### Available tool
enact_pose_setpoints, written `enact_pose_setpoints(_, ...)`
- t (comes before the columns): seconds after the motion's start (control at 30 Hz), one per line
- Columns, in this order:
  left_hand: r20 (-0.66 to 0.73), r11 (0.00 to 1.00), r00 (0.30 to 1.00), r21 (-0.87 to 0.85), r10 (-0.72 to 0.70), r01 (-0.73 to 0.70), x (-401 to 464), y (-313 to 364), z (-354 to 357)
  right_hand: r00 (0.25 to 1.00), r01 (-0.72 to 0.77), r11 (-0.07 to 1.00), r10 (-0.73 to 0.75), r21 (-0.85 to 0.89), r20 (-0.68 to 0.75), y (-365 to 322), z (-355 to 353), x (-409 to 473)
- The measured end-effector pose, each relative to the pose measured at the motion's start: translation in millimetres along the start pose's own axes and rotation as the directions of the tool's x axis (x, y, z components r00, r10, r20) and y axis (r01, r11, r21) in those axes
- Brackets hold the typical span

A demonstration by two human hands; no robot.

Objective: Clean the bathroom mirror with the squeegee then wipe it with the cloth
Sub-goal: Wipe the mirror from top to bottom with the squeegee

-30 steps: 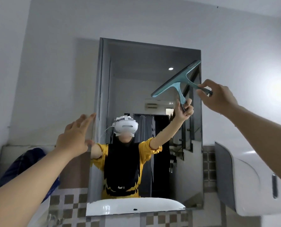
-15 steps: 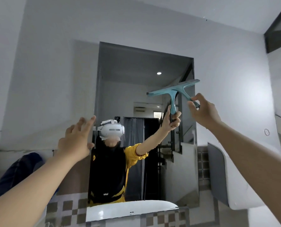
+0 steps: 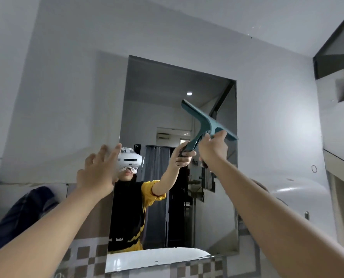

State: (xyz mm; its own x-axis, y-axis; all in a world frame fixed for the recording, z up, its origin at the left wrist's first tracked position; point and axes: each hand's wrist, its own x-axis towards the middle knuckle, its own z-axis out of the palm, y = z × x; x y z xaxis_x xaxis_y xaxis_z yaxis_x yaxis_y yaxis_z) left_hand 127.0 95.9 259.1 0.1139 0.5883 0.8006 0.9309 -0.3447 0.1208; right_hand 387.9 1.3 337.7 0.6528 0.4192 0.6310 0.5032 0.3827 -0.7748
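Pale grey walls (image 3: pixel 70 81) surround a tall frameless mirror (image 3: pixel 167 97) fixed above a band of checkered tiles (image 3: pixel 82 255). Bare wall lies wide above the mirror's top edge and to its left, while on the right the edge runs close to a white rounded dispenser (image 3: pixel 299 195) mounted low on the wall. A dark opening (image 3: pixel 335 57) cuts into the upper right corner of the room.

Near the mirror's right edge, at mid height, the right hand (image 3: pixel 213 149) has its fingers wrapped around the handle of a teal squeegee (image 3: pixel 207 122). Its blade slants from upper left down to lower right, and the lower tip reaches the mirror's right edge. Whether the blade touches the glass cannot be told. The glass above and to the left of the blade is uncovered.

Over the mirror's left edge the left hand (image 3: pixel 99 169) is raised with fingers spread and loose, holding nothing; whether it touches the glass is unclear. A dark blue cloth-like bundle (image 3: pixel 22 215) sits low at the left, well apart from both hands. In the glass, the reflection of a white basin rim (image 3: pixel 157 257) spans the bottom edge.
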Motion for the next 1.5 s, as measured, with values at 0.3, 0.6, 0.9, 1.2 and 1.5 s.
enact_pose_setpoints(0.3, -0.001, 1.000, 1.000, 0.002, 0.011, -0.011, -1.0, -0.7, -1.5, 0.990, -0.143, 0.953, 0.140, 0.266, 0.030, -34.3, 60.6, -60.3)
enact_pose_setpoints(0.6, 0.001, 1.000, 1.000, 0.006, 0.027, -0.027, -1.9, -1.5, -2.0, 0.993, -0.099, 0.953, 0.075, 0.287, 0.096, -40.6, 100.7, -102.4)
enact_pose_setpoints(0.9, -0.032, 0.995, 0.998, -0.086, 0.057, -0.060, -13.4, -6.1, 4.8, 0.972, 0.072, 0.978, -0.113, 0.198, 0.204, -36.1, 116.3, -142.0)
enact_pose_setpoints(1.2, -0.032, 0.988, 0.988, -0.027, 0.153, -0.154, -38.6, -21.2, 28.6, 0.927, 0.312, 0.950, -0.302, -0.013, 0.225, -2.3, 95.5, -138.7)
enact_pose_setpoints(1.5, -0.015, 0.982, 0.983, -0.061, 0.180, -0.181, -42.8, -27.4, 31.0, 0.818, 0.563, 0.792, -0.494, -0.235, 0.294, 36.0, 57.1, -110.9)
